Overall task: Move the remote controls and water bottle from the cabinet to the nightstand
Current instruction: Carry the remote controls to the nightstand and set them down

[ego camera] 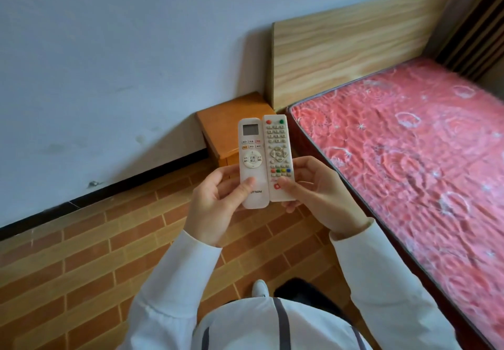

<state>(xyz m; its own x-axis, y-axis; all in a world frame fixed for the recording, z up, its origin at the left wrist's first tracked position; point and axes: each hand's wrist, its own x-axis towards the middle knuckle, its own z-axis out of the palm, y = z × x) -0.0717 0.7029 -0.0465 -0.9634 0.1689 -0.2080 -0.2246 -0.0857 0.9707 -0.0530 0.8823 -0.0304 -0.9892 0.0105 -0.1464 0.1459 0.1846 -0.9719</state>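
Left hand [215,207] grips a white air-conditioner remote [251,162] by its lower end, thumb pressed across the face. Touching it on the right, a white television remote [278,156] is held the same way by the right hand [316,194]. Both hover above the orange wooden nightstand [231,120] beside the bed [409,158]. These look light, rigid and smooth, so a pinch low on each body should suffice. No water bottle is visible.

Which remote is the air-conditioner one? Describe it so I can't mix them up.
Start at the orange nightstand beside the bed; two white remotes are held side by side before it. The air-conditioner remote, in the left hand, alone has a grey display window.
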